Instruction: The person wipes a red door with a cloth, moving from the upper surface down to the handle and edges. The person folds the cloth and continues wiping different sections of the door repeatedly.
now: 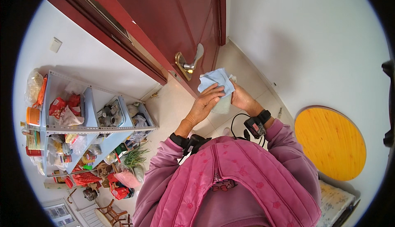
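Note:
In front of my chest, a light blue cloth (218,78) is bunched between my two hands. A pale greenish cloth (221,106) hangs below it, and it is unclear whether the two are joined. My left hand (205,101) presses its fingers over the near left part of the blue cloth. From the right side my right hand (242,96) grips the bundle, its fingers partly hidden behind the fabric. Just beyond the cloths is the metal lever handle (197,57) on a dark red door (160,14), which stands ajar. Neither hand touches the handle.
A metal shelving unit (98,130) packed with bags and containers stands at left, with green leafy stalks (135,156) beside it low down. A round yellow wooden board (330,143) leans on the right wall. A wall switch (55,45) is left of the door frame.

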